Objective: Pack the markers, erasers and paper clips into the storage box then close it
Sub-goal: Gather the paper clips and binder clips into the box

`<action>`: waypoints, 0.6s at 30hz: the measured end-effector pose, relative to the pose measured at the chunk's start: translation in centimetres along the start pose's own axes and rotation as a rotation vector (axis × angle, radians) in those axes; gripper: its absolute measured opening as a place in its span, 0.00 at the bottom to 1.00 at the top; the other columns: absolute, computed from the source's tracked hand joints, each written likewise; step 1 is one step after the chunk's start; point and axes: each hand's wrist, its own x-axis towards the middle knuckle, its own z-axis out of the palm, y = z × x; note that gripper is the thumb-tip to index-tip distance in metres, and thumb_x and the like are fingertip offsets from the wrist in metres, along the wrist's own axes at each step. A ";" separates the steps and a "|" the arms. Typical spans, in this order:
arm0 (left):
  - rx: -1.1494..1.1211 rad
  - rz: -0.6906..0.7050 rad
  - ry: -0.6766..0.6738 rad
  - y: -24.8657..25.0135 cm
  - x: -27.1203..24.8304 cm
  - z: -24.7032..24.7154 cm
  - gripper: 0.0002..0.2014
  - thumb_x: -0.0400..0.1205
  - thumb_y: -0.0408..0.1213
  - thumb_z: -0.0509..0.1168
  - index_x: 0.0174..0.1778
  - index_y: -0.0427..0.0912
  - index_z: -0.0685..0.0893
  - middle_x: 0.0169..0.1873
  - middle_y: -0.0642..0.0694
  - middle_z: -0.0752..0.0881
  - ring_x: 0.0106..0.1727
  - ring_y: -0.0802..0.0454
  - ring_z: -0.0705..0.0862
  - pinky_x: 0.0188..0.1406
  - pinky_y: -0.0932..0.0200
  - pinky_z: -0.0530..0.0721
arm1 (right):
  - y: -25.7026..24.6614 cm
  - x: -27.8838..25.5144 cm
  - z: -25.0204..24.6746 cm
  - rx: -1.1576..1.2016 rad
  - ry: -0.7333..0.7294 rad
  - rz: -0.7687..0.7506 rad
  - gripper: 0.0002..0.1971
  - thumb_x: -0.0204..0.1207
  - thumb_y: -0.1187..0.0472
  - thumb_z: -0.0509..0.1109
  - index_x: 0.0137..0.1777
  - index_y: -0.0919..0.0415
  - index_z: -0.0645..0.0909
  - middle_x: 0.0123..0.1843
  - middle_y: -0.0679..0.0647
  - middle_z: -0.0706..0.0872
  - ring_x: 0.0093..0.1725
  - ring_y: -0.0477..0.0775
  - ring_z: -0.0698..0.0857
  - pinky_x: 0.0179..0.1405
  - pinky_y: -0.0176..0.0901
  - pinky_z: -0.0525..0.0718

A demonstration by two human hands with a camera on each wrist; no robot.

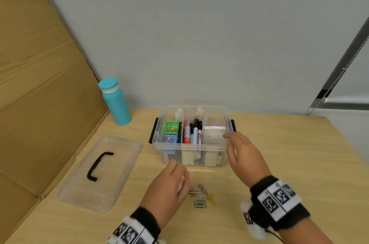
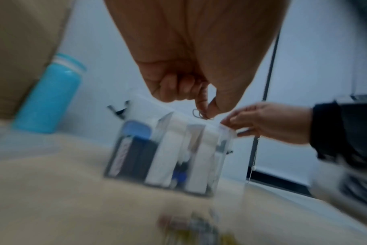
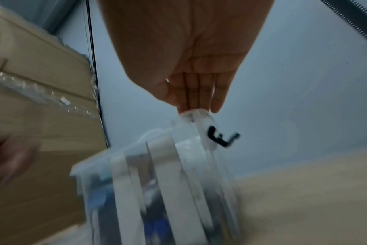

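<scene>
Just in front of the storage box [image 1: 191,150], the left hand [image 1: 169,185] pinches a paper clip [image 2: 200,114]; the box's right compartment lies ahead and to its right, where the right hand [image 1: 242,154], fingers straight, touches the rim. Remaining paper clips [image 1: 199,195] lie on the table [image 1: 279,144].

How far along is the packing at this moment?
Markers and erasers already sit in the storage box. The left hand pinches one paper clip; the right hand touches the box rim. More paper clips remain on the table; the lid lies aside.
</scene>
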 end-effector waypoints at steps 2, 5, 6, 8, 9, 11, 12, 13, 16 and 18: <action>0.050 0.097 0.098 2.4 3.4 -1.1 0.06 0.85 0.43 0.55 0.54 0.50 0.75 0.49 0.59 0.69 0.45 0.64 0.75 0.41 0.73 0.71 | 0.5 -1.8 1.3 -0.086 -0.013 -0.057 0.21 0.85 0.55 0.53 0.75 0.58 0.74 0.75 0.52 0.76 0.78 0.46 0.69 0.73 0.34 0.65; 0.144 0.199 0.115 4.8 9.6 -1.1 0.08 0.85 0.38 0.56 0.56 0.42 0.77 0.53 0.49 0.73 0.53 0.53 0.76 0.54 0.60 0.79 | 1.1 -2.4 2.4 -0.084 0.004 -0.087 0.27 0.83 0.51 0.46 0.78 0.59 0.70 0.79 0.50 0.71 0.81 0.43 0.60 0.74 0.37 0.65; 0.193 0.205 0.078 5.3 11.5 -0.8 0.08 0.85 0.36 0.57 0.57 0.40 0.77 0.54 0.46 0.74 0.54 0.51 0.77 0.55 0.55 0.81 | 1.2 -2.3 2.5 -0.069 0.009 -0.086 0.27 0.83 0.51 0.45 0.78 0.59 0.68 0.80 0.49 0.68 0.81 0.43 0.58 0.74 0.38 0.68; 0.269 0.175 -0.083 5.9 14.8 0.0 0.09 0.84 0.33 0.58 0.58 0.37 0.78 0.56 0.41 0.75 0.55 0.45 0.79 0.57 0.51 0.80 | 1.3 -2.3 2.7 -0.053 0.030 -0.097 0.27 0.83 0.52 0.44 0.80 0.59 0.66 0.82 0.47 0.63 0.82 0.43 0.56 0.74 0.39 0.70; 0.317 0.139 -0.217 6.3 16.1 0.2 0.10 0.84 0.32 0.58 0.59 0.35 0.78 0.57 0.39 0.77 0.57 0.42 0.80 0.57 0.50 0.79 | 1.3 -2.3 2.8 -0.051 0.038 -0.105 0.27 0.83 0.52 0.44 0.80 0.59 0.65 0.82 0.48 0.62 0.83 0.43 0.55 0.74 0.40 0.68; 0.411 0.078 -0.450 7.0 17.4 0.2 0.12 0.84 0.33 0.57 0.60 0.33 0.80 0.59 0.36 0.82 0.58 0.40 0.83 0.57 0.51 0.79 | 1.3 -2.4 3.0 -0.057 0.036 -0.117 0.28 0.83 0.52 0.44 0.81 0.59 0.64 0.83 0.47 0.60 0.83 0.44 0.53 0.76 0.40 0.64; 0.413 0.073 -0.495 7.1 17.6 0.1 0.13 0.84 0.34 0.57 0.61 0.33 0.81 0.58 0.36 0.84 0.58 0.40 0.84 0.57 0.52 0.79 | 1.3 -2.5 3.0 -0.059 0.030 -0.119 0.28 0.83 0.51 0.43 0.81 0.59 0.63 0.83 0.47 0.59 0.83 0.44 0.52 0.77 0.39 0.62; 0.374 0.080 -0.495 6.9 17.4 -0.1 0.14 0.84 0.35 0.57 0.62 0.35 0.81 0.59 0.38 0.85 0.58 0.42 0.84 0.57 0.53 0.79 | 1.3 -2.5 2.9 -0.055 0.021 -0.117 0.29 0.83 0.51 0.42 0.81 0.59 0.62 0.83 0.47 0.59 0.83 0.44 0.52 0.77 0.39 0.60; 0.111 0.103 -0.314 5.3 15.4 -1.2 0.16 0.84 0.34 0.57 0.67 0.42 0.79 0.62 0.43 0.83 0.61 0.47 0.82 0.63 0.55 0.78 | 1.5 -3.1 2.6 -0.005 0.045 -0.111 0.27 0.83 0.52 0.47 0.79 0.61 0.67 0.81 0.51 0.65 0.83 0.45 0.57 0.80 0.40 0.62; 0.002 0.150 -0.122 4.2 13.0 -2.0 0.15 0.84 0.33 0.57 0.65 0.45 0.79 0.61 0.48 0.82 0.57 0.52 0.82 0.61 0.57 0.80 | 1.5 -3.9 2.4 0.049 0.107 -0.120 0.23 0.82 0.55 0.52 0.75 0.61 0.72 0.78 0.51 0.70 0.80 0.47 0.63 0.78 0.38 0.63</action>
